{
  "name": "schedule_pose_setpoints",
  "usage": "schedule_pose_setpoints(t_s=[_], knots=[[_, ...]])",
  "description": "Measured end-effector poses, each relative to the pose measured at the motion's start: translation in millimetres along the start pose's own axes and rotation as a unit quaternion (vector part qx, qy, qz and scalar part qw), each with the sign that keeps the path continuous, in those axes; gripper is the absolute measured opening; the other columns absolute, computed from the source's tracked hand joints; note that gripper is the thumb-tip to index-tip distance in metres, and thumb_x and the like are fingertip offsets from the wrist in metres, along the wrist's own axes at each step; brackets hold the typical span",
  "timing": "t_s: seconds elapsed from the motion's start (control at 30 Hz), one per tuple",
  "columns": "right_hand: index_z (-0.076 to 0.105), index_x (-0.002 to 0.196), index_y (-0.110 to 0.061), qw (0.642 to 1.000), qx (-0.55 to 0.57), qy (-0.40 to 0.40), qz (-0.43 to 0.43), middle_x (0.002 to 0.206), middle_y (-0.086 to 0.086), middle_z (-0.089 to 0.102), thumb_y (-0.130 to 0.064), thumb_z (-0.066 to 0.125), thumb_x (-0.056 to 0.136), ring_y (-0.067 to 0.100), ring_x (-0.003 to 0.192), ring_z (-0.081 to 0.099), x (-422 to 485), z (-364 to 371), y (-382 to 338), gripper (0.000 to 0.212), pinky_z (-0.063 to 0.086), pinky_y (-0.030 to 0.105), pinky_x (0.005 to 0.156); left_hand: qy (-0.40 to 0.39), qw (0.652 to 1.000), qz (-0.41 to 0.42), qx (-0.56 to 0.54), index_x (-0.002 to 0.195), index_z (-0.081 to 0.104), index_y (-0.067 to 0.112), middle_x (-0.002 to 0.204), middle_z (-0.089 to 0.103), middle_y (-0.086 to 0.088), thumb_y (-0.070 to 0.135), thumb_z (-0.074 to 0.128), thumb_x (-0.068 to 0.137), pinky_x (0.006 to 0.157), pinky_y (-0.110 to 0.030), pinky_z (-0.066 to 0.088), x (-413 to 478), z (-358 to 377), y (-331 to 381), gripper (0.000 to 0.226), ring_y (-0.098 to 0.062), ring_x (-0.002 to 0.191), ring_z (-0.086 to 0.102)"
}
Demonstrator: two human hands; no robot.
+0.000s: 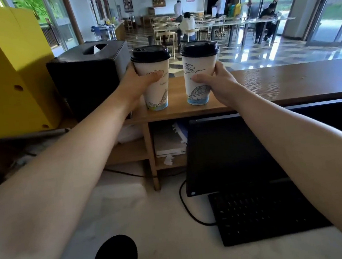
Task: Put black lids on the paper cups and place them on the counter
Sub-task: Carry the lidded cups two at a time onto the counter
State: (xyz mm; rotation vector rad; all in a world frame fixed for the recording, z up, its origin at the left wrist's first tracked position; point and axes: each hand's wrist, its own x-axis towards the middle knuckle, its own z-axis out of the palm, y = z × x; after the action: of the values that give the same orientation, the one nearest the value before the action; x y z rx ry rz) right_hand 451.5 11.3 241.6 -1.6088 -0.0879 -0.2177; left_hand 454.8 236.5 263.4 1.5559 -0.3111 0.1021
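Two tall white paper cups with line drawings stand upright on the wooden counter. The left cup wears a black lid, and my left hand is wrapped around its middle from the left. The right cup also carries a black lid; my right hand grips its middle from the right. Both cup bases rest on the counter top near its front edge.
A black tissue box and a yellow box stand left of the cups. Below the counter sit a dark monitor and a black keyboard on a white worktop with a round black hole. People and tables fill the hall beyond.
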Motion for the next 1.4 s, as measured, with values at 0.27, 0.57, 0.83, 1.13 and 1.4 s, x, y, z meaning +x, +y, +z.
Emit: schedule_pose_setpoints(t_s=[0.27,0.57,0.83,1.13,1.4], knots=[[0.035,0.135,-0.009,0.999,-0.002,-0.031,0.007,0.111,-0.003,0.059,-0.013,0.072,0.08,0.019,0.112,0.057,5,1,3,0.067,0.048,0.038,0.099,-0.001,1.0,-0.005,0.002,0.132,0.041,0.009,0.126,0.06,-0.014,0.031,0.085,0.045,0.094,-0.05,0.05,9,2,-4,0.1,-0.026,0.113,0.06],[0.038,0.135,-0.007,0.996,-0.071,-0.032,0.045,0.127,0.004,0.055,-0.025,0.077,0.076,0.019,0.117,0.054,2,0,-2,0.073,0.044,0.035,0.103,0.0,0.998,-0.031,0.058,0.135,0.035,0.006,0.13,0.054,-0.012,0.012,0.074,0.077,0.098,-0.04,0.049,5,2,0,0.07,-0.023,0.119,0.054],[0.038,0.138,-0.007,0.973,-0.202,-0.033,0.104,0.141,0.007,0.045,-0.021,0.073,0.081,0.022,0.13,0.043,-25,-6,-32,0.068,0.034,0.035,0.1,0.001,0.98,-0.112,0.166,0.144,0.024,0.005,0.147,0.039,-0.012,0.012,0.061,0.088,0.096,-0.029,0.037,-26,12,19,0.068,-0.023,0.131,0.042],[0.034,0.143,-0.014,0.877,-0.436,-0.13,0.154,0.152,0.007,0.032,-0.025,0.065,0.088,0.027,0.138,0.033,-95,-1,-94,0.064,0.03,0.046,0.112,-0.137,0.908,-0.191,0.346,0.14,0.041,0.017,0.145,0.041,-0.01,0.025,0.063,0.087,0.095,-0.044,0.044,-77,-5,59,0.058,-0.028,0.131,0.04],[0.03,0.145,-0.013,0.806,-0.526,-0.192,0.192,0.144,0.01,0.042,-0.028,0.066,0.087,0.025,0.124,0.049,-145,30,-118,0.07,0.047,0.043,0.101,-0.198,0.848,-0.212,0.444,0.131,0.052,0.013,0.136,0.051,-0.012,0.032,0.06,0.089,0.095,-0.05,0.049,-134,-35,79,0.046,-0.027,0.124,0.049]])
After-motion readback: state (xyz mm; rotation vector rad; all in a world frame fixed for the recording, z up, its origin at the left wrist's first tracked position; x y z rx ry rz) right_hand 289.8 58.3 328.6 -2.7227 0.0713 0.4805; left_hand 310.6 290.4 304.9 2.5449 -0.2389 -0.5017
